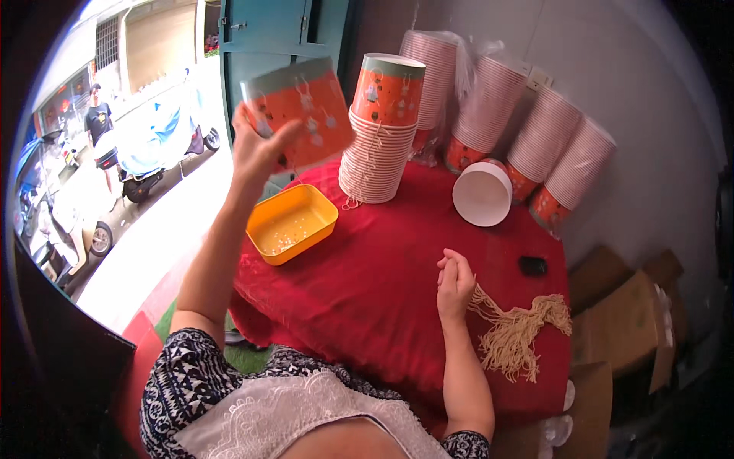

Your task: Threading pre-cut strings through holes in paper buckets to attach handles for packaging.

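Up at the left, my left hand (258,145) grips an orange paper bucket (310,115) with a grey-green rim band and small printed figures. My right hand (456,281) is held over the red cloth, its fingers curled together; whatever may be in them is hidden. Beside that wrist lies a bundle of beige cords (524,325). Between the hands rises a tall stack of nested paper buckets (375,157), with cord ends hanging from it. A yellow plastic tub (306,243) with small pale bits inside stands just below the raised bucket.
Several bucket stacks in clear plastic (489,103) lean by the wall at the back right. A white-lined bucket (483,193) lies on its side before them. A small black object (533,265) rests near the right edge. Cardboard boxes (619,321) stand right of the table.
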`<state>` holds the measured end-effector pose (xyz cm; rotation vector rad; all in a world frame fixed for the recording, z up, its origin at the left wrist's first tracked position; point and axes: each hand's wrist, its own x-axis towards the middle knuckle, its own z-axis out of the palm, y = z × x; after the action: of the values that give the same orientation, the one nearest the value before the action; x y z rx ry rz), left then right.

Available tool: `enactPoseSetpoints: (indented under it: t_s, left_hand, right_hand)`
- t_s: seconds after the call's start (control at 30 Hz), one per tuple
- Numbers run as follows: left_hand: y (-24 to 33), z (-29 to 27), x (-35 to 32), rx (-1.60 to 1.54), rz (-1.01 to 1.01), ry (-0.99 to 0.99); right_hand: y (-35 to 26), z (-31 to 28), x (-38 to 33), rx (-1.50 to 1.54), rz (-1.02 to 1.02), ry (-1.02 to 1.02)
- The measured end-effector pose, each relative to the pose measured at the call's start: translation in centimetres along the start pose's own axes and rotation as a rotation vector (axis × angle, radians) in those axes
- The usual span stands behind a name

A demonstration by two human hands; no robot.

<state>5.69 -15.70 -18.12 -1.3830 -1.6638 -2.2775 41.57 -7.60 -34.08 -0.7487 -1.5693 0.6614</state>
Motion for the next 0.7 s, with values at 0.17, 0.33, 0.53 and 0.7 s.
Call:
enactPoseSetpoints:
  t_s: [0.17,0.33,0.53,0.7]
  left_hand:
    - [-0.7,-0.1,7.9,0.095,0.054,0.136]
    - [-2.9,0.1,12.8,-0.081,-0.041,0.147]
    - [1.1,4.3,6.7,-0.350,-0.070,-0.065]
    - [4.5,7.3,-0.4,-0.432,-0.175,-0.274]
  right_hand:
    - [-1.0,-0.1,-0.1,-0.102,0.002,-0.071]
    - [-0.7,0.5,-0.1,-0.101,-0.108,-0.076]
    - [-2.4,0.7,0.2,0.010,0.018,0.019]
    - [-10.0,3.5,2.3,0.372,0.054,-0.126]
